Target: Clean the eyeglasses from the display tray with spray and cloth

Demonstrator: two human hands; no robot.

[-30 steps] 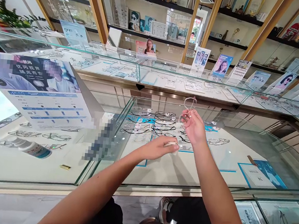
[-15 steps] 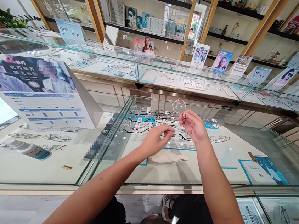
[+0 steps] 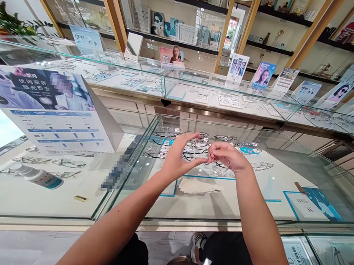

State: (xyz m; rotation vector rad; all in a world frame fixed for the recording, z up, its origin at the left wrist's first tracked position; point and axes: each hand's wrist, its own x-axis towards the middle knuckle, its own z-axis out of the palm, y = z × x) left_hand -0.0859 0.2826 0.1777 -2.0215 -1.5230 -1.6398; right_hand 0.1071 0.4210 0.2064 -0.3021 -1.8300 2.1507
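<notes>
Grip of right hand (image 3: pixel 229 155) clamped on glasses (image 3: pixel 220 167) above counter (image 3: pixel 186 223); grip of left hand (image 3: pixel 176 158) apart. Possible drop from a loose pinch; possible smudging from a stray fingertip.

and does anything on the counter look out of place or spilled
No spill or breakage stands out. A pale cloth lies rumpled on the case, unlike the glasses in rows behind it. A small gold-coloured piece sits alone at left; the white bottle near it slants, possibly tipped, I can't tell.
</notes>
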